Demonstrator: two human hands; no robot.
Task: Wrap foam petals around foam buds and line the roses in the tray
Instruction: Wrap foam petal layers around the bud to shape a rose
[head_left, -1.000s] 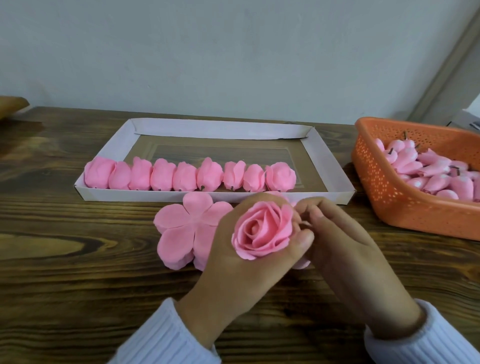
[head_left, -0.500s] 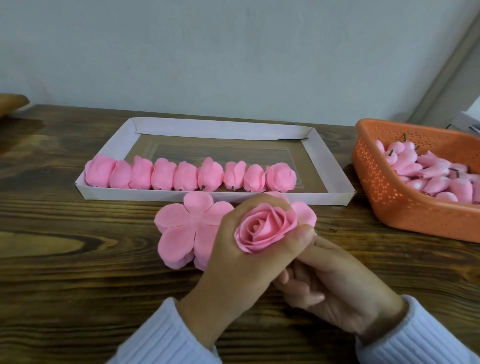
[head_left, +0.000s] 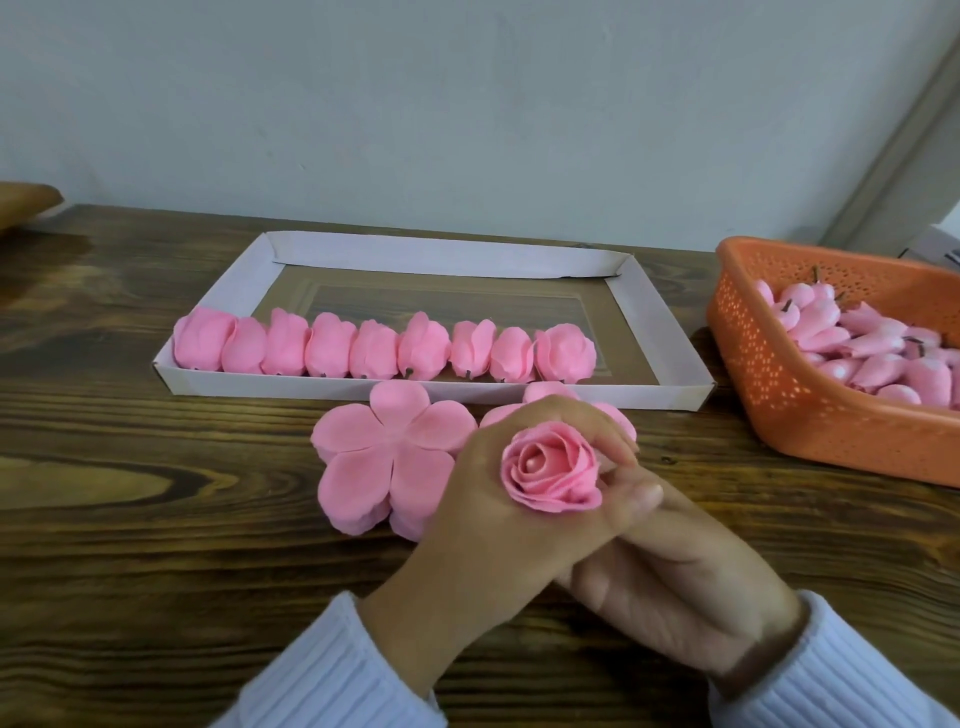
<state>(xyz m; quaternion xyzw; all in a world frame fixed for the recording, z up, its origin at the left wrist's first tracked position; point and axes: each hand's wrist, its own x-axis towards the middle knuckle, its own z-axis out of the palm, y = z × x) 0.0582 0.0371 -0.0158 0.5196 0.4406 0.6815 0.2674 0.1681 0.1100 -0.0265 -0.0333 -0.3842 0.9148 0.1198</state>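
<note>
A pink foam rose (head_left: 551, 475) sits upright in my left hand (head_left: 498, 525), whose fingers curl around its outer petals. My right hand (head_left: 675, 582) lies under and to the right of it, palm up, its fingers reaching below the rose where the base is hidden. Whether it grips the base I cannot see. A stack of flat five-petal foam pieces (head_left: 387, 457) lies just left of my left hand, and a second stack (head_left: 545, 395) peeks out behind my fingers. The white cardboard tray (head_left: 654, 332) holds a row of several finished roses (head_left: 384, 348) along its near wall.
An orange perforated basket (head_left: 789, 395) at the right holds several pink foam buds (head_left: 862, 348) with dark stems. The wooden table (head_left: 130, 545) runs to a pale wall behind. A brown object (head_left: 26, 202) shows at the far left edge.
My right hand dropped from the rose's right side to beneath it and turned palm up. My left hand closed more tightly around the rose.
</note>
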